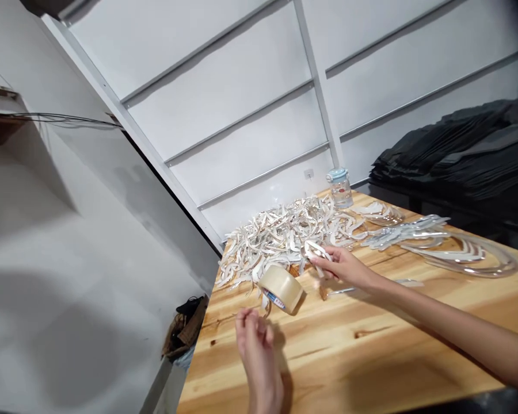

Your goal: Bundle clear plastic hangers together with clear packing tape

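My right hand (339,265) grips a small bunch of white curved strips (315,251) between thumb and fingers, at the front edge of a big loose pile of similar strips (285,230). Closer to me, my left hand (254,339) is raised over the wooden table, its fingers curled together. Whatever they may hold is hidden or too small to make out. Just beyond its fingertips, a wide roll of tape (285,289) with a blue and white label inside the core rests on the table.
A clear jar with a light blue lid (340,187) stands by the wall. Long clear and white curved strips (466,253) lie on the table's (328,356) right side. Black sheets (461,152) are stacked beyond it. A brown bag (185,328) sits below the left edge.
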The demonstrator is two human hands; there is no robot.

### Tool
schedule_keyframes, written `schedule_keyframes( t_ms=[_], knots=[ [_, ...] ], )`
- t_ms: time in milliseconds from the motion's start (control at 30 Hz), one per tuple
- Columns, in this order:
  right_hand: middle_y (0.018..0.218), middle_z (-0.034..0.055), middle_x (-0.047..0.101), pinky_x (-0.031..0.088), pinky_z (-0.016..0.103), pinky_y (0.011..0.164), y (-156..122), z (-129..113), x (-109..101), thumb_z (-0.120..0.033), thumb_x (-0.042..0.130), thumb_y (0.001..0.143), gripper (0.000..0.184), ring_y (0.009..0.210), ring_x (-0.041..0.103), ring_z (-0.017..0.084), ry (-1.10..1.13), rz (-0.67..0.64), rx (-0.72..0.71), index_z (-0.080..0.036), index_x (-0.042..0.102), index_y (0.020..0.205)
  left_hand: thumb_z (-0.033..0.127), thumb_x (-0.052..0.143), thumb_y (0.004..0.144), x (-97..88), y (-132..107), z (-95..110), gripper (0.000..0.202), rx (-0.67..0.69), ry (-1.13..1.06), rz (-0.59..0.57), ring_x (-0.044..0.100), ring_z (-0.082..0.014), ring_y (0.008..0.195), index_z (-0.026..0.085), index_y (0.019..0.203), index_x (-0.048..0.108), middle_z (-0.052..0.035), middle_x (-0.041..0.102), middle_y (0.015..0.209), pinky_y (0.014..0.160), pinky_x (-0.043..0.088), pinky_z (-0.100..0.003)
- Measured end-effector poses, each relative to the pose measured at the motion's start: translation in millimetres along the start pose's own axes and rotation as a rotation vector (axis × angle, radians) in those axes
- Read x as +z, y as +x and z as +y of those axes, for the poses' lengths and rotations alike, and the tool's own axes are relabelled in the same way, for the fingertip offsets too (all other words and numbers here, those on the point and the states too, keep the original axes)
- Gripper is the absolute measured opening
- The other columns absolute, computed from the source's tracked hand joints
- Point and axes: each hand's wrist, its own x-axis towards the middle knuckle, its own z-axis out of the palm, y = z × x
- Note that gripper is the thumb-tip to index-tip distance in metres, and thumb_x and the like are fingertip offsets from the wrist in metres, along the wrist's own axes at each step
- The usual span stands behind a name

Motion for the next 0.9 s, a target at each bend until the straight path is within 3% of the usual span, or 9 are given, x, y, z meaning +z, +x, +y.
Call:
schedule_keyframes(
  t_ms=[133, 233, 333, 433, 533, 700, 900],
  knots=[
    [0.048, -0.0059, 0.049, 0.033, 0.022, 0.041, -9.5, -4.8, 11.5, -0.054, 0.069, 0.077, 0.039, 0.042, 0.044, 0.009, 0.135, -0.089, 0.016, -0.017, 0.06, 0.077, 0.033, 0.074, 0.077, 46.1, -10.8, -0.9, 0.036, -0.005, 0.252, -0.35, 0.059, -0.0128, 0.082, 0.023, 0.108, 0.06, -0.0034, 0.061, 0.099, 0.068, 0.047, -0.019],
    [0.05, -0.0067, 0.051, 0.038, 0.022, 0.043, -10.1, -2.2, 11.8, -0.055, 0.068, 0.077, 0.041, 0.042, 0.046, 0.009, 0.19, -0.08, 0.015, -0.017, 0.061, 0.092, 0.03, 0.075, 0.076, 88.8, 0.2, -5.3, 0.051, 0.012, 0.209, -0.388, 0.059, -0.0161, 0.093, 0.025, 0.122, 0.054, -0.0058, 0.058, 0.114, 0.077, 0.047, -0.023],
    [0.051, -0.0068, 0.052, 0.04, 0.023, 0.045, -6.0, 1.1, 8.2, -0.055, 0.07, 0.075, 0.043, 0.043, 0.047, 0.01, 0.223, -0.052, -0.007, -0.018, 0.061, 0.095, 0.027, 0.073, 0.077, 110.9, 8.2, -10.9, 0.04, 0.033, 0.167, -0.435, 0.059, -0.0151, 0.082, 0.02, 0.115, 0.059, -0.0049, 0.06, 0.102, 0.073, 0.047, -0.024],
    [0.057, -0.0051, 0.054, 0.039, 0.023, 0.048, -1.6, 3.9, 5.1, -0.052, 0.074, 0.073, 0.042, 0.049, 0.048, 0.01, 0.25, -0.019, -0.025, -0.018, 0.062, 0.092, 0.024, 0.071, 0.078, 109.1, 8.9, -19.7, 0.03, 0.091, 0.117, -0.403, 0.059, -0.014, 0.08, 0.019, 0.105, 0.06, -0.0028, 0.06, 0.092, 0.074, 0.047, -0.023],
    [0.065, -0.0046, 0.055, 0.037, 0.022, 0.049, 0.4, 7.6, 2.9, -0.053, 0.072, 0.075, 0.044, 0.054, 0.048, 0.01, 0.281, 0.026, -0.013, -0.02, 0.06, 0.101, 0.02, 0.073, 0.076, 99.0, 7.9, -29.7, 0.041, 0.151, 0.07, -0.295, 0.059, -0.0119, 0.085, 0.023, 0.113, 0.055, -0.0011, 0.057, 0.097, 0.079, 0.047, -0.021],
    [0.066, -0.0049, 0.054, 0.037, 0.023, 0.05, 0.0, 9.3, -0.3, -0.053, 0.071, 0.076, 0.043, 0.056, 0.048, 0.011, 0.302, 0.019, 0.051, -0.022, 0.058, 0.103, 0.016, 0.076, 0.072, 95.9, 10.5, -37.5, 0.056, 0.125, 0.065, -0.272, 0.06, -0.0124, 0.089, 0.026, 0.121, 0.051, -0.0039, 0.052, 0.115, 0.079, 0.047, -0.022],
    [0.071, -0.0014, 0.061, 0.046, 0.027, 0.061, 2.3, 4.5, -8.2, -0.042, 0.076, 0.072, 0.031, 0.065, 0.056, 0.014, 0.333, -0.003, 0.098, -0.02, 0.062, 0.087, 0.017, 0.074, 0.075, 97.9, 12.1, -38.2, 0.04, 0.205, 0.025, -0.244, 0.059, -0.0132, 0.093, 0.024, 0.111, 0.058, -0.0047, 0.055, 0.124, 0.084, 0.046, -0.023]
  ],
)
